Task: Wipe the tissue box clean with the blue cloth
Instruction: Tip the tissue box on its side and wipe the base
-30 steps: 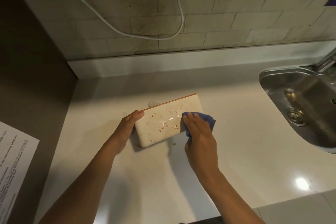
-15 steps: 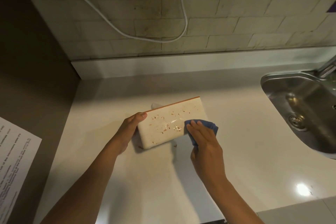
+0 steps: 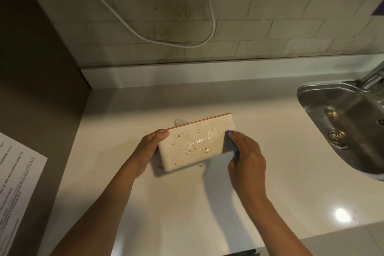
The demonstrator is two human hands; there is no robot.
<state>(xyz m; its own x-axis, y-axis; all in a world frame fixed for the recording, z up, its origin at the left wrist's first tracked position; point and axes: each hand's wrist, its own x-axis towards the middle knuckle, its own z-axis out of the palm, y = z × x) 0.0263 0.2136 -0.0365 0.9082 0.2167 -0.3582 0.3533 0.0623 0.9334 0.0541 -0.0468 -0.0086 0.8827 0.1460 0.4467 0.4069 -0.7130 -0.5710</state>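
Observation:
A cream tissue box (image 3: 195, 143) with an orange top edge stands tilted on the white counter (image 3: 176, 203), its broad face towards me and speckled with brown crumbs. My left hand (image 3: 148, 149) grips its left end, thumb on the upper corner. At the box's right end my right hand (image 3: 246, 155) holds the blue cloth (image 3: 233, 147) against the box. Most of the cloth is hidden under my fingers; only a blue strip shows.
A steel sink (image 3: 340, 129) with a drain and tap sits at the right. A few crumbs (image 3: 200, 165) lie on the counter below the box. A printed paper (image 3: 16, 185) lies on the dark surface at left. A white cable (image 3: 187, 41) hangs on the tiled wall.
My right hand has slid the blue cloth rightwards along the box face to its right end. My left hand keeps its grip on the left end.

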